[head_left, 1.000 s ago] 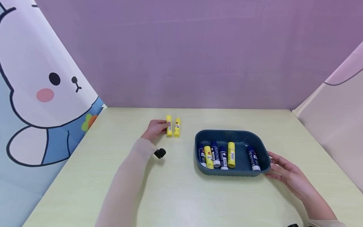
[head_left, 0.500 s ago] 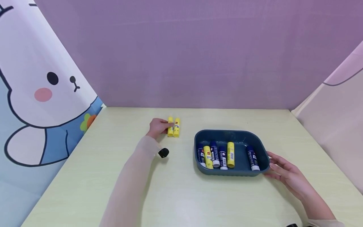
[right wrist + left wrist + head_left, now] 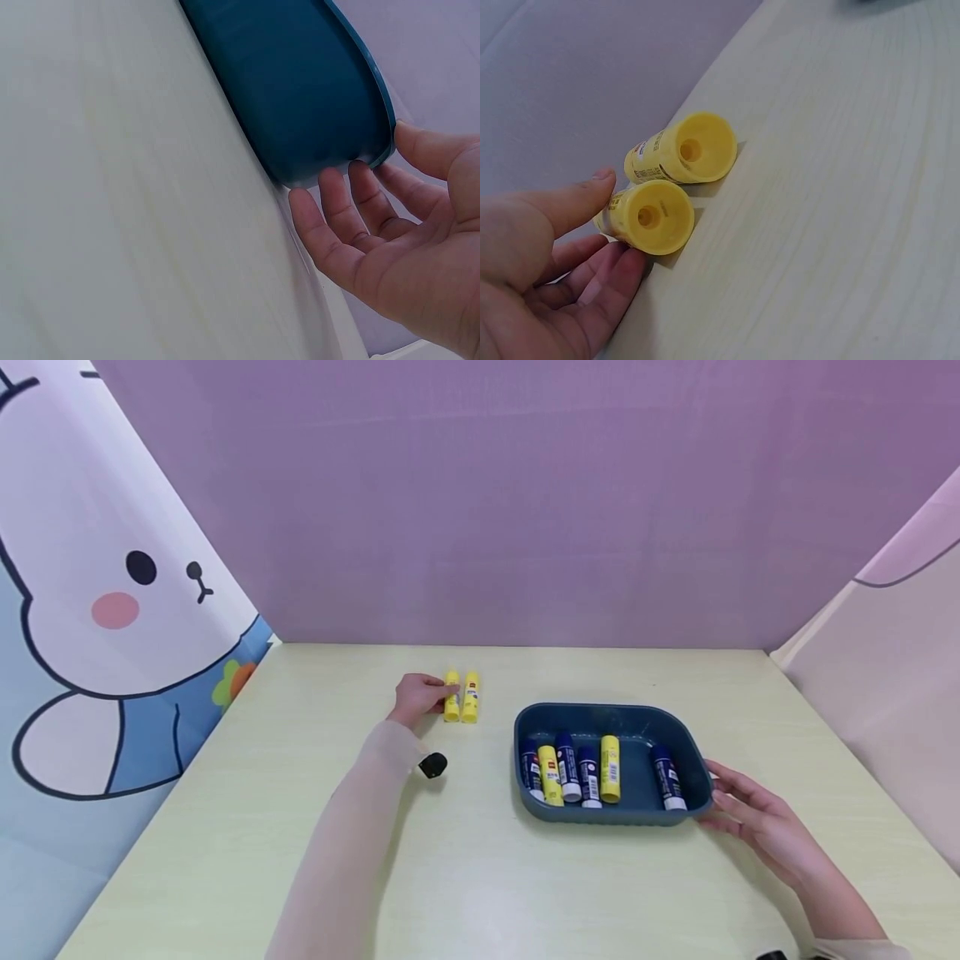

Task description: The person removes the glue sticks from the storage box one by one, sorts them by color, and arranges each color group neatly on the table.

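Moved since earlier: we see the left grip (image 3: 417, 697) and the left yellow stick (image 3: 452, 697) slightly further right than a second ago; over the last half second the right yellow stick (image 3: 470, 697) has edged right too, leaving a narrow gap.
Left grip: pinching the left yellow stick, which lies on the table (image 3: 480, 868) just left of centre frame.
Right grip (image 3: 765, 822): fingers loosely spread, touching the outer lower-right corner of the blue tray (image 3: 638, 770), right of centre.
Tray load: four blue sticks (image 3: 567, 768) and two yellow sticks (image 3: 610, 768).
Print: we make out barcode-like stripes in the tray and a red mark on the right yellow stick; lettering is too small or blurred.
Edges: far table edge meets the purple backdrop (image 3: 495, 502) just above the pair.
Room: open table between pair and tray, more at bottom centre.
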### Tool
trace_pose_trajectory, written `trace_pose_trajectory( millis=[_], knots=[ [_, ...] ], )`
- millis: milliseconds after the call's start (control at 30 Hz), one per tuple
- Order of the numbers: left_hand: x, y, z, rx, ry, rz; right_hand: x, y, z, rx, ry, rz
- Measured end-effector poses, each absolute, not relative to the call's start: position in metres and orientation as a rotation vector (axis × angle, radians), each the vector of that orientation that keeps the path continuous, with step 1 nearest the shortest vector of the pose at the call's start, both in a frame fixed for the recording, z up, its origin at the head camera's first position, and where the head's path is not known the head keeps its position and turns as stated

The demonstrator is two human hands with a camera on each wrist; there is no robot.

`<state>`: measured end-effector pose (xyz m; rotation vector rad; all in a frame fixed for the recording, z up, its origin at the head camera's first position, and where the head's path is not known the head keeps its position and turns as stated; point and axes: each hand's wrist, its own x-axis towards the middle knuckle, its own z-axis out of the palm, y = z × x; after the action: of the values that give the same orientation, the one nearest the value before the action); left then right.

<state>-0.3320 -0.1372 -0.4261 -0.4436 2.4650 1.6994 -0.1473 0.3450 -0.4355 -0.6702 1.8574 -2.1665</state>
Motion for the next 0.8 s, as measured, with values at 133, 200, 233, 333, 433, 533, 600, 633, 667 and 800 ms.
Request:
trace_pose_trajectory(
  millis=[133, 200, 233, 333, 433, 533, 600, 633, 667, 800],
  knots=[
    [-0.331, -0.138, -0.427, -0.413, 2.452, 1.734, -0.147, 0.345, -0.436, -0.675, 1.857, -2.168],
    [-0.331, -0.14, -0.429, -0.398, 2.425, 1.776, -0.147, 0.345, -0.436, -0.672, 1.857, -2.167],
    [-0.331, -0.141, -0.429, -0.39, 2.416, 1.791, -0.147, 0.345, -0.436, -0.669, 1.859, -2.165],
    [-0.331, -0.145, -0.431, -0.39, 2.384, 1.841, -0.147, 0.345, -0.437, -0.652, 1.871, -2.159],
    [-0.33, -0.147, -0.43, -0.408, 2.364, 1.867, -0.147, 0.344, -0.436, -0.636, 1.888, -2.155],
    [-0.329, -0.148, -0.428, -0.41, 2.362, 1.875, -0.146, 0.344, -0.436, -0.627, 1.898, -2.155],
    [-0.328, -0.148, -0.425, -0.392, 2.375, 1.881, -0.146, 0.344, -0.436, -0.623, 1.902, -2.155],
    [-0.327, -0.147, -0.424, -0.381, 2.382, 1.884, -0.146, 0.345, -0.436, -0.622, 1.903, -2.154],
    [-0.327, -0.147, -0.422, -0.371, 2.384, 1.896, -0.146, 0.345, -0.436, -0.62, 1.904, -2.154],
    [-0.328, -0.145, -0.414, -0.329, 2.35, 1.964, -0.146, 0.345, -0.437, -0.615, 1.908, -2.15]
  ],
)
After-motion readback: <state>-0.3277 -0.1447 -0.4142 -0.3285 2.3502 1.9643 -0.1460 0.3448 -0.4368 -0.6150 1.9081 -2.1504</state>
